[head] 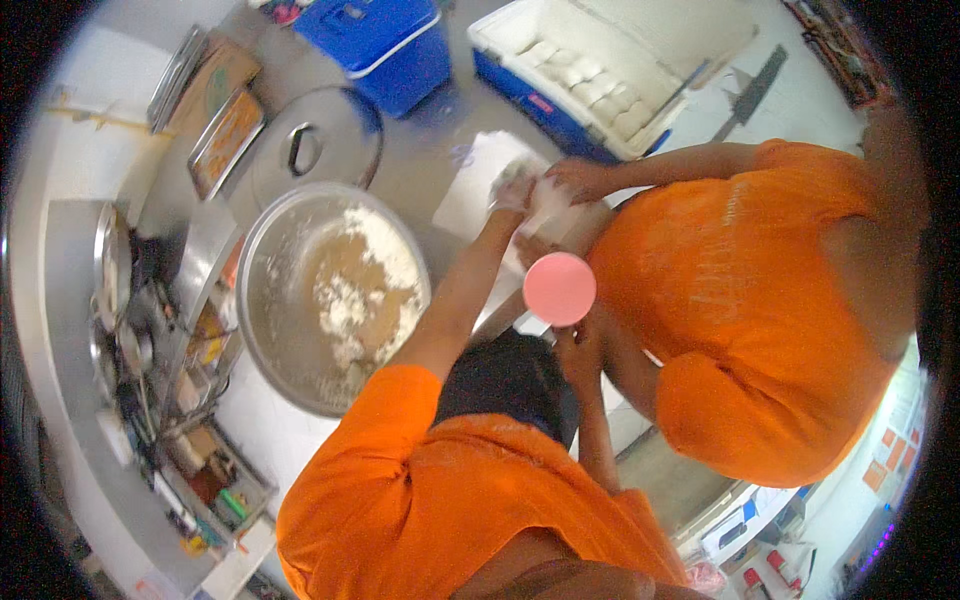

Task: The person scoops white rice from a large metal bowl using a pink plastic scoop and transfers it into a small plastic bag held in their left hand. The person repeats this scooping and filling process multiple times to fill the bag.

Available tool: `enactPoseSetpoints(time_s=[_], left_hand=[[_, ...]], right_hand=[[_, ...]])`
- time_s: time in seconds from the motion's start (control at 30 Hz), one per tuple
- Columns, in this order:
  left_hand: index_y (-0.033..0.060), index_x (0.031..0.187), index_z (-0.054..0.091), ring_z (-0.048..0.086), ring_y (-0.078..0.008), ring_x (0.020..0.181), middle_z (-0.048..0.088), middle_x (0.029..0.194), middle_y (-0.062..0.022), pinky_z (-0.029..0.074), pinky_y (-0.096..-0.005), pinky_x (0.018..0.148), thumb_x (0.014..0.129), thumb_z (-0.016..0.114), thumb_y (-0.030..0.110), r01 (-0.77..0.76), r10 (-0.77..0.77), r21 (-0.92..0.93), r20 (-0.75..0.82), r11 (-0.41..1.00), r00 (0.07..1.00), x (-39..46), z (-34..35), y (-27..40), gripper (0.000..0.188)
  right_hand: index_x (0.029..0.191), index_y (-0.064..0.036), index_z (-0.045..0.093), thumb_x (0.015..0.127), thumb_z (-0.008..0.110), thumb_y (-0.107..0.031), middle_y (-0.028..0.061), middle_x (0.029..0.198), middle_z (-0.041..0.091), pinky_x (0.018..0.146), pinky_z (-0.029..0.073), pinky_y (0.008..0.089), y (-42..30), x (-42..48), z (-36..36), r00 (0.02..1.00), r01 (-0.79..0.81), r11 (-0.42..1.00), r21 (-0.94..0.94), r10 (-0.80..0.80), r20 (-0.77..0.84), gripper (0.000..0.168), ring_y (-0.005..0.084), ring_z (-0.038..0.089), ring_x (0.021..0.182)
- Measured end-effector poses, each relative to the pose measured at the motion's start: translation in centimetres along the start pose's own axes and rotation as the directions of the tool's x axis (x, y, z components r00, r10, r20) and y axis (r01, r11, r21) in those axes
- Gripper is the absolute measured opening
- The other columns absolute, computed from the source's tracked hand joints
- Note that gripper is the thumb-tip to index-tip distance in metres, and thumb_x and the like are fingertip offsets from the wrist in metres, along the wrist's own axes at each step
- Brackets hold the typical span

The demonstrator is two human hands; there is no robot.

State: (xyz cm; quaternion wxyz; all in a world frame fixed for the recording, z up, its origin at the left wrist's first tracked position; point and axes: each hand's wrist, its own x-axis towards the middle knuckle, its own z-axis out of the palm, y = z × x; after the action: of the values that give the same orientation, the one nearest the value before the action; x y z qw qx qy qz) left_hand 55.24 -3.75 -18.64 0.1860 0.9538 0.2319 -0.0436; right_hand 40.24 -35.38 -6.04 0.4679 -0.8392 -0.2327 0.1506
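Observation:
My left arm reaches forward to a white sheet or bag (466,193) on the metal table. My left hand (516,187) is whitish and blurred there, and whether its fingers grip anything cannot be made out. Beside it are a co-worker's hand (577,180) and that person's other hand (536,247), both close to the white material. Near my waist, my right hand (577,349) holds a round pink container or lid (559,289), seen from above. To the left stands a large metal bowl (251,300) with white flour (390,255) and a brownish wet mixture (330,262).
A round metal lid (337,142) lies behind the bowl, near a tray (227,142) of orange-brown food. A blue cooler (405,67) and an open cooler (517,82) of pale dough pieces stand at the back. The co-worker in an orange shirt (720,300) is close on the right.

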Motion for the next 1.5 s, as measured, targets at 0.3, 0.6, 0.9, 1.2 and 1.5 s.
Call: enactPoseSetpoints(time_s=[0.3,0.6,0.9,1.2,1.5], left_hand=[[0.0089,0.132,0.061,0.058,-0.0291,0.123,0.06,0.135,-0.0119,0.044,-0.0399,0.109,0.084,0.079,0.042,-0.38,0.172,-0.528,-0.4,0.76,0.9,-5.0,-15.9,-0.9,0.061],[0.006,0.135,0.058,0.063,-0.02,0.107,0.063,0.128,-0.0086,0.052,-0.0356,0.095,0.094,0.068,0.019,-0.018,-0.791,-0.921,-0.345,0.39,0.505,-38.2,-23.2,-15.4,0.045],[0.0069,0.129,0.061,0.059,-0.0233,0.121,0.062,0.131,-0.0103,0.048,-0.0398,0.105,0.081,0.078,0.009,0.031,-0.856,-0.891,-0.424,0.453,0.296,-52.2,-17.1,-15.8,0.051],[0.0058,0.125,0.064,0.064,-0.0324,0.113,0.066,0.121,-0.0155,0.052,-0.0431,0.099,0.073,0.079,0.01,0.143,-0.62,-0.615,-0.702,0.776,0.349,-50.5,-17.9,-15.1,0.054],[0.0121,0.117,0.067,0.064,-0.0364,0.111,0.064,0.121,-0.0148,0.057,-0.0475,0.09,0.07,0.081,0.019,0.206,-0.556,-0.519,-0.737,0.83,0.385,-50.5,-15.8,-16.0,0.05]], right_hand=[[0.12,-0.001,0.06,0.105,0.057,-0.025,0.0041,0.089,0.067,0.068,0.049,0.0302,-8.9,5.5,-3.6,0.98,-0.178,0.953,0.246,0.148,0.134,0.028,0.0135,0.06,0.077],[0.148,-0.024,0.05,0.09,0.066,-0.015,0.0211,0.118,0.069,0.094,0.052,0.047,-19.3,11.8,16.2,0.405,0.442,0.897,-0.021,-0.179,0.897,0.061,0.0366,0.068,0.107],[0.128,-0.025,0.068,0.089,0.072,-0.025,0.0163,0.098,0.073,0.08,0.054,0.0484,-20.5,16.7,27.9,0.438,0.862,0.489,-0.133,-0.586,0.682,0.04,0.0365,0.07,0.091],[0.091,-0.009,0.077,0.083,0.07,-0.02,0.0148,0.092,0.075,0.08,0.057,0.0473,-15.8,15.6,27.6,0.158,0.986,0.05,-0.16,0.03,0.987,0.015,0.0347,0.072,0.089],[0.088,-0.007,0.078,0.082,0.068,-0.014,0.0141,0.088,0.075,0.076,0.059,0.0454,-12.4,14.3,29.8,0.184,0.974,-0.139,-0.181,0.015,0.983,0.014,0.0321,0.074,0.088]])
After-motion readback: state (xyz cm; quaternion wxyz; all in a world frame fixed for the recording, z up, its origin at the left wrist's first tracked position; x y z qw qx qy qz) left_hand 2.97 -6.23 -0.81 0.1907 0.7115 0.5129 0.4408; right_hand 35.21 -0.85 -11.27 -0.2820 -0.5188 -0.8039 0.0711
